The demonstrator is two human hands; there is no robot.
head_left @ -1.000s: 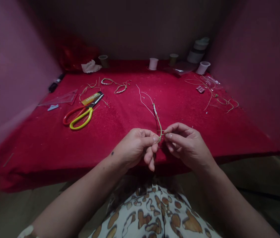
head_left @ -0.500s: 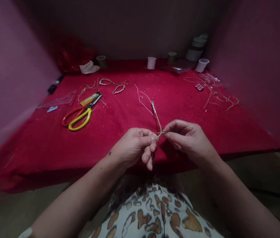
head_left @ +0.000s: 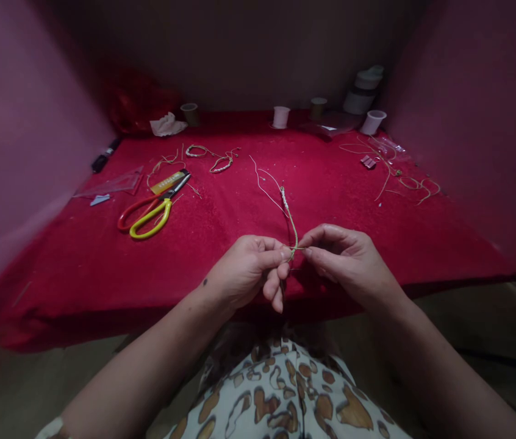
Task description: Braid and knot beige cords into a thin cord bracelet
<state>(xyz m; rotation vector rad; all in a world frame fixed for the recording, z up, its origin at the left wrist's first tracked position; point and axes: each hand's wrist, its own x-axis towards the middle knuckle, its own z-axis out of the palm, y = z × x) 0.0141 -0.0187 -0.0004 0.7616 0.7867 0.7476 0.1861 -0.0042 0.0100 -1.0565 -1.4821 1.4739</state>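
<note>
A braided cord bracelet (head_left: 291, 221), green-tan with a white woven part near its far end, runs from my hands up the red cloth. Loose white thread ends (head_left: 261, 183) trail from it to the left. My left hand (head_left: 258, 265) is closed, thumb and forefinger pinching the cord at the bracelet's near end, with the other fingers curled below. Between thumb and forefinger, my right hand (head_left: 347, 253) pinches a thin cord strand that stretches across to the left hand. The exact crossing of strands is partly hidden by my left fingertips.
Scissors (head_left: 150, 213) with red and yellow handles lie left, against a yellow box cutter (head_left: 169, 182). Two finished bracelets (head_left: 221, 163) rest behind. Thread spools (head_left: 280, 117) stand along the back near a bottle (head_left: 362, 91). Tangled cord (head_left: 416, 183) and a binder clip (head_left: 368, 161) lie right.
My right hand has shifted very slightly down, with the strand still pinched. The left hand keeps its pinch on the cord. The whole view has moved a little.
</note>
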